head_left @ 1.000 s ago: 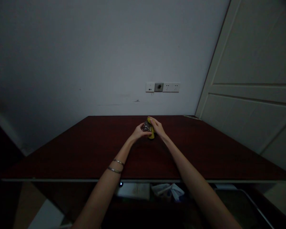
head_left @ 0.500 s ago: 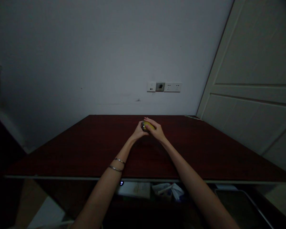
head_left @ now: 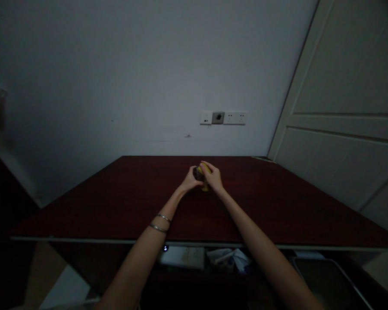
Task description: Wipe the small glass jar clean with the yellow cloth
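Holds a dark object (head_left: 198, 175) in the left hand (head_left: 189, 181) and a yellow cloth (head_left: 205, 187) in the right hand (head_left: 215, 178), toward the back edge of the surface (head_left: 116, 206); has the left hand curled round the object from its left side, open only as far as the object's width, with thumb on the near side and fingers beyond; has the right hand bent over from the right, thumb and fingers closed on the cloth, with a yellow end hanging below.

Lies to the right of the left palm and to the left of the right hand, this object, so between the two; nearer the left hand, being inside its grip; meets the cloth along its upper right side, as far as can be judged; shows too little of itself to fix a long axis.

Cannot tell what the object is, nor whether raised off the surface or resting on it; cannot see the far fingertips, nor the part of the cloth inside the right hand; looks dim throughout, with little detail on either thing.

Wears two bangles (head_left: 160, 221) on the left forearm; loses both forearms at the bottom edge; under the surface, can make out a white box (head_left: 183, 257) and crumpled paper (head_left: 241, 260), partly hidden, and a dark tray (head_left: 330, 280), cut off at the lower right.
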A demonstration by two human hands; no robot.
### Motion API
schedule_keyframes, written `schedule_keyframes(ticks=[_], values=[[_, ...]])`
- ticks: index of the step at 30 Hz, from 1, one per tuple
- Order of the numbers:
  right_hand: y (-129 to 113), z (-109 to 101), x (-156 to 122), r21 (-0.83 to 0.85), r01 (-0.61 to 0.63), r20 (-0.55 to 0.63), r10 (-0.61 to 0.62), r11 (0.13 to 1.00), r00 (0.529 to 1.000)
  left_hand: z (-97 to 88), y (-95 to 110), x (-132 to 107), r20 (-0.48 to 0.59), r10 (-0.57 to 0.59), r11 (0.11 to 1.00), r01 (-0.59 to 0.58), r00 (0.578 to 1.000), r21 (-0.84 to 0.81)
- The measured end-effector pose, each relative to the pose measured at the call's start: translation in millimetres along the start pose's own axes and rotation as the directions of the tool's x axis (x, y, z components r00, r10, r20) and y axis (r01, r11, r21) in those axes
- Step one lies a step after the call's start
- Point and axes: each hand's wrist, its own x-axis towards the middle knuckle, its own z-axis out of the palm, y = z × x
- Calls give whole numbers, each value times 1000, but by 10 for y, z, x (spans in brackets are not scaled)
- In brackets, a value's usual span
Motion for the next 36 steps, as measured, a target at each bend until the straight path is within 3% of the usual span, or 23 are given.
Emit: schedule_keyframes(ticks=[3,8,11,15,21,25,29,31,33,36], values=[[-12,-26,-15,-25,67,86,-64,997,994,-18,-49,19,-23,-12,1000,13,1000,9],[-90,-95,-43,-41,288,264,-267,957,927,-46,-119,69,-87,32,999,-34,996,-15],[-92,-98,-29,-19,237,224,-227,971,948,-28,-73,48,-54,26,999,-28,998,-39],[-13,-73,36,67,39,152,-49,997,987,1,19,-14,-10,24,1000,-24,1000,-8],[102,-80,107,197,-171,151,142,966,978,21,85,-44,15,38,998,-38,999,50],[14,-106,41,215,-112,174,75,970,982,26,120,-33,-26,16,1000,-15,1000,22],[-139,-122,-63,155,122,192,-151,980,970,-3,115,-19,-79,-35,998,31,996,-50],[-175,-115,-94,122,187,189,-207,975,960,-19,93,-15,-84,-41,997,34,996,-76],[-162,-99,-100,111,185,160,-201,977,966,-23,66,-15,-69,-48,996,43,996,-74],[-76,-73,-64,112,87,103,-98,990,990,-4,26,-17,-60,-41,998,38,997,-49]])
